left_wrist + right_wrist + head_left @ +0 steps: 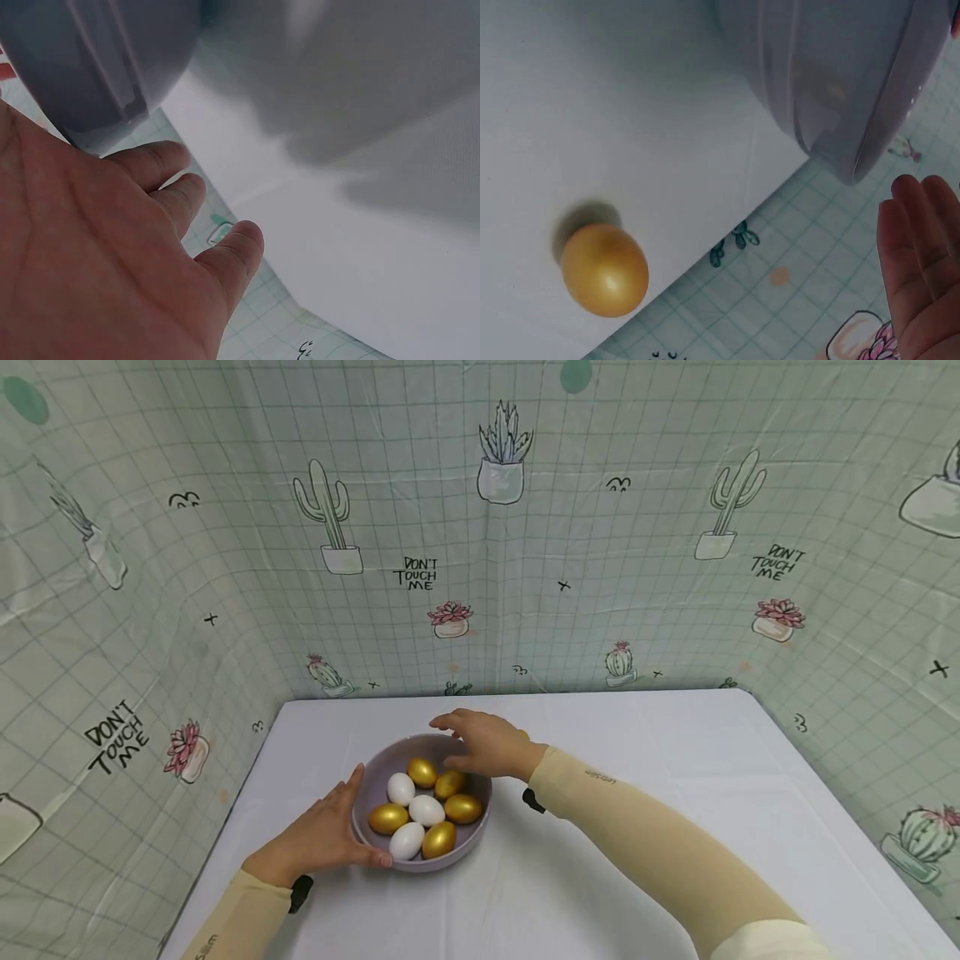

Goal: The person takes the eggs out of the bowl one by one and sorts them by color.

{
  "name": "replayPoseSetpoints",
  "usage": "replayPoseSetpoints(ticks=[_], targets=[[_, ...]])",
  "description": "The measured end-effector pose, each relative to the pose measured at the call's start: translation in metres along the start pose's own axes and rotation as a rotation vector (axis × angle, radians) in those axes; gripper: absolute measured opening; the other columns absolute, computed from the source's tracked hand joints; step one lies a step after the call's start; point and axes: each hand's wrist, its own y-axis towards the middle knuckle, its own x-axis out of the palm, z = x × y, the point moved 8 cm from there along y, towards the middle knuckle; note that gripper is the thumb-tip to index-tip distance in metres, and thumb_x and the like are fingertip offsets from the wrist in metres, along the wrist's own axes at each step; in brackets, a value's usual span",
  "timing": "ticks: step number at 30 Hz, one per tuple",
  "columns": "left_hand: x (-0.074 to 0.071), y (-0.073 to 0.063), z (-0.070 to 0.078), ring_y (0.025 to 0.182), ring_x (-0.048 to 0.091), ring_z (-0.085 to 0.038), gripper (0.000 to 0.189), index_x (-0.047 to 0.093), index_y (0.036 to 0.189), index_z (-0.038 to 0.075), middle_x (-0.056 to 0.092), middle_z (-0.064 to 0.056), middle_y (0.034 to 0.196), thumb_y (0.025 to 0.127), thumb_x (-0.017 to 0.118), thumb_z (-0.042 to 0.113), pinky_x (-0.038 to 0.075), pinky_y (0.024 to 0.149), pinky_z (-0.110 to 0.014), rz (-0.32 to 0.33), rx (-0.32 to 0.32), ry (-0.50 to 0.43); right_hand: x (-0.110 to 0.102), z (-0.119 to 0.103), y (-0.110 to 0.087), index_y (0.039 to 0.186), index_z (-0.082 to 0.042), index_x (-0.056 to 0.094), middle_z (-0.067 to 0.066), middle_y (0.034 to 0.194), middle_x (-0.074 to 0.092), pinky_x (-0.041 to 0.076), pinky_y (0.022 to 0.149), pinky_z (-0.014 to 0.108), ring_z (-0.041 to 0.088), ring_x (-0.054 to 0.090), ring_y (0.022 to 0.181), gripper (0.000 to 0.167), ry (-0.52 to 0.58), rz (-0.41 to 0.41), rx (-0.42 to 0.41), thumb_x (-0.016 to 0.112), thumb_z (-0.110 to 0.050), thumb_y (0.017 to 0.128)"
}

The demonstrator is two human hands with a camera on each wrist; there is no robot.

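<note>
A mauve bowl [480, 835] stands on the white table, holding several shiny gold eggs [463, 809] and three white eggs [427, 811]. My left hand [318, 835] spreads along the bowl's left side, its thumb at the near rim and index fingertip at the left rim. In the left wrist view, the other fingers [231, 259] extend beside the bowl's outer wall. Over the far right rim hovers my right hand [483, 743], fingers loosely bent, thumb above a gold egg; nothing shows in its grasp. Another gold egg [605, 270] lies on the table, mostly hidden behind the right wrist in the head view.
The white table [637, 760] runs to the right of the bowl. Grid-patterned cloth [562, 635] with printed cacti hangs behind the table and along both sides. In the head view, my right forearm [645, 835] crosses the table's right half.
</note>
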Motion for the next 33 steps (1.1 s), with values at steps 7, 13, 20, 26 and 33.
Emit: replayPoseSetpoints(ticks=[7, 13, 20, 26, 33], targets=[[0.0, 0.0, -0.002, 0.142, 0.021, -0.053, 0.14, 0.002, 0.158, -0.002, 0.021, -0.033, 0.157, 0.066, 0.084, 0.065, 0.027, 0.107, -0.067, -0.008, -0.008, -0.001, 0.028, -0.012, 0.012, 0.145, -0.014, 0.052, 0.006, 0.133, 0.058, 0.049, 0.094, 0.033, 0.017, 0.061, 0.112, 0.059, -0.048, -0.077, 0.007, 0.074, -0.026, 0.092], [0.001, -0.001, -0.002, 0.142, 0.021, -0.053, 0.14, 0.002, 0.158, -0.002, 0.022, -0.034, 0.156, 0.066, 0.084, 0.064, 0.028, 0.106, -0.067, -0.014, -0.02, -0.007, 0.058, -0.008, 0.019, 0.144, -0.015, 0.052, 0.006, 0.137, 0.055, 0.047, 0.096, 0.031, 0.014, 0.059, 0.112, 0.059, -0.063, -0.131, 0.045, 0.074, -0.028, 0.091], [0.002, 0.0, -0.002, 0.143, 0.021, -0.052, 0.141, 0.002, 0.158, -0.001, 0.022, -0.032, 0.157, 0.065, 0.084, 0.066, 0.027, 0.108, -0.066, -0.012, -0.026, -0.001, 0.074, -0.008, 0.021, 0.142, -0.016, 0.054, 0.005, 0.137, 0.053, 0.046, 0.096, 0.027, 0.008, 0.057, 0.099, 0.051, -0.108, -0.178, 0.027, 0.07, -0.022, 0.094], [0.002, 0.0, -0.003, 0.143, 0.02, -0.052, 0.141, 0.0, 0.159, 0.0, 0.021, -0.033, 0.157, 0.066, 0.084, 0.066, 0.026, 0.108, -0.066, -0.021, -0.033, -0.004, 0.078, -0.012, 0.023, 0.141, -0.015, 0.055, 0.007, 0.134, 0.056, 0.048, 0.091, 0.026, 0.008, 0.058, 0.091, 0.049, -0.186, -0.166, -0.03, 0.068, -0.018, 0.094], [0.001, 0.001, -0.001, 0.143, 0.019, -0.051, 0.141, 0.0, 0.159, 0.0, 0.019, -0.032, 0.158, 0.066, 0.083, 0.065, 0.025, 0.109, -0.065, -0.022, -0.033, -0.005, 0.079, -0.013, 0.024, 0.137, -0.017, 0.058, 0.005, 0.126, 0.058, 0.049, 0.086, 0.025, 0.007, 0.056, 0.086, 0.044, -0.204, -0.135, -0.045, 0.069, -0.021, 0.095]])
